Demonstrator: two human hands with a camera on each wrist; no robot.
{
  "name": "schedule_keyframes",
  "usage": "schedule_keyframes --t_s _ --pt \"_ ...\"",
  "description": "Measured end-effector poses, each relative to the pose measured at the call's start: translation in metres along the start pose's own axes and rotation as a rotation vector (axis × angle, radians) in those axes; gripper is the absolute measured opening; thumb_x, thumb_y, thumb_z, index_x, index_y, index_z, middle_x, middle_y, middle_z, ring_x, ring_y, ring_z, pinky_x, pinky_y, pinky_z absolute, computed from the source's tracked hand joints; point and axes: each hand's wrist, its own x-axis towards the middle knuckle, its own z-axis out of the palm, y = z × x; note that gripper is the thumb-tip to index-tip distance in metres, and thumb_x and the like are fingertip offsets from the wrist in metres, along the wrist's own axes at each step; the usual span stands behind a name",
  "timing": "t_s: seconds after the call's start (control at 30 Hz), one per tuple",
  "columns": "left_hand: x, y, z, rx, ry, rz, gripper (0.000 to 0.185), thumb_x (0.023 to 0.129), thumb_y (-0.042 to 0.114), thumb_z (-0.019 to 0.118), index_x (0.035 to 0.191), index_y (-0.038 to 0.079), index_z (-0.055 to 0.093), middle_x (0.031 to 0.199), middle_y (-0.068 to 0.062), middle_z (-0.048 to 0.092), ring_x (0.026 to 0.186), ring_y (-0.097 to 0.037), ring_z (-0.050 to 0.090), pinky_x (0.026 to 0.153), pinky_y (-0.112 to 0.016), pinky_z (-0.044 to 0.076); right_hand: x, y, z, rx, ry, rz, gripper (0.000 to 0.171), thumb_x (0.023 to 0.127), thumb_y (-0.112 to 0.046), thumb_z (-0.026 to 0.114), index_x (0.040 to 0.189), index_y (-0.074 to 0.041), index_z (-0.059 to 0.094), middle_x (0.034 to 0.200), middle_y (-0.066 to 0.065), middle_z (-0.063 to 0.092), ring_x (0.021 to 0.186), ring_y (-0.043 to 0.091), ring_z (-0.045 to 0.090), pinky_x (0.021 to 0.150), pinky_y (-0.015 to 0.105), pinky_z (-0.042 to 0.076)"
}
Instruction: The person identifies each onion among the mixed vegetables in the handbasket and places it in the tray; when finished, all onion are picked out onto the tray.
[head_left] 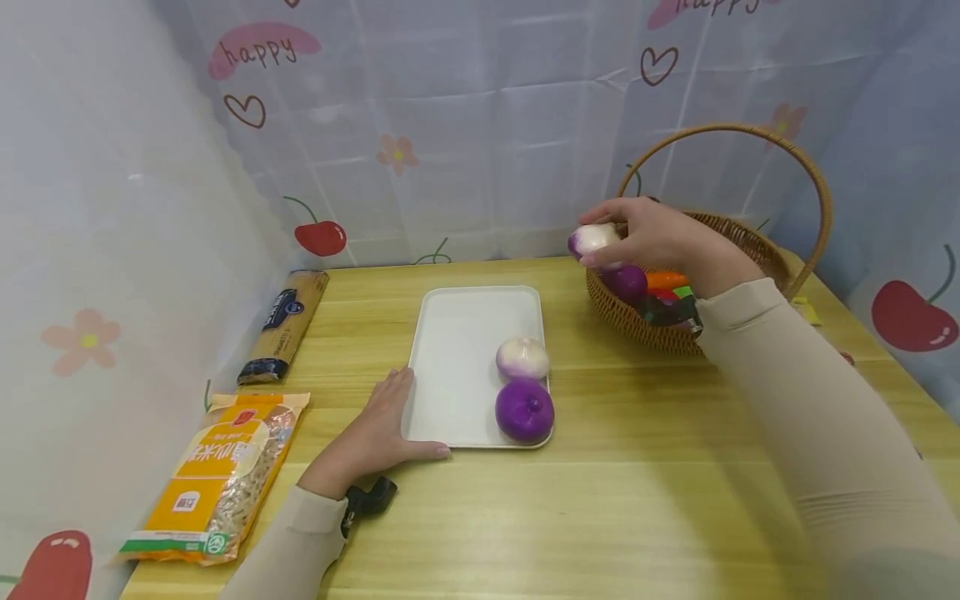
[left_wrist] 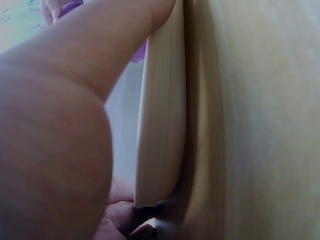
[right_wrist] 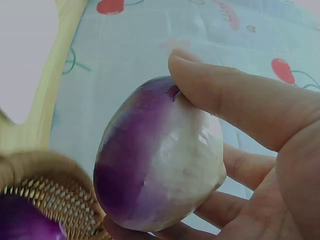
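The white-and-purple toy turnip (right_wrist: 160,160) sits in my right hand (head_left: 660,237), fingers curled round it, above the wicker basket's (head_left: 637,321) near rim. I judge its glossy skin could slip from so light a grip. My left hand (head_left: 378,429) lies flat on the surface, fingers straight against the white tray's (head_left: 457,367) corner; a nudge could shift it.

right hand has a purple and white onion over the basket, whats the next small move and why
Probably carry the onion left and down onto the bare part of the tray. The right hand grips it above the basket rim, two toy vegetables already lie on the tray's right side, and the left hand rests flat against the tray's near left corner.
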Motion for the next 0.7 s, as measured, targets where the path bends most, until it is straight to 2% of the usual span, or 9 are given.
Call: schedule_keyframes --t_s 0.23,0.53,0.7 --pt "0.0 -0.001 0.001 0.003 0.008 0.0 0.141 0.074 0.072 0.085 0.165 -0.007 0.012 0.172 -0.023 0.01 0.158 -0.04 0.001 0.125 -0.056 0.007 0.005 -0.007 0.012 0.079 -0.025 -0.062 0.07 0.091 -0.033 0.086 0.151 -0.011 0.055 0.143 0.014 0.056 0.12 0.034 0.055 0.099 0.049 0.051" --pt "0.001 -0.001 0.0 0.007 0.008 0.008 0.141 0.074 0.072 0.085 0.165 -0.008 0.013 0.172 -0.023 0.01 0.158 -0.04 0.001 0.126 -0.056 0.007 0.013 -0.014 0.035 0.14 -0.062 -0.156 0.065 0.092 -0.018 0.085 0.148 -0.004 0.057 0.136 0.016 0.06 0.113 0.033 0.059 0.089 0.037 0.055" --pt "0.001 -0.002 0.0 0.008 0.006 0.011 0.141 0.074 0.072 0.085 0.165 -0.008 0.012 0.172 -0.023 0.01 0.158 -0.04 0.001 0.126 -0.054 0.005 0.017 -0.016 0.05 0.178 -0.109 -0.179 0.064 0.092 -0.017 0.084 0.149 -0.005 0.056 0.138 0.014 0.059 0.117 0.034 0.059 0.09 0.041 0.055"
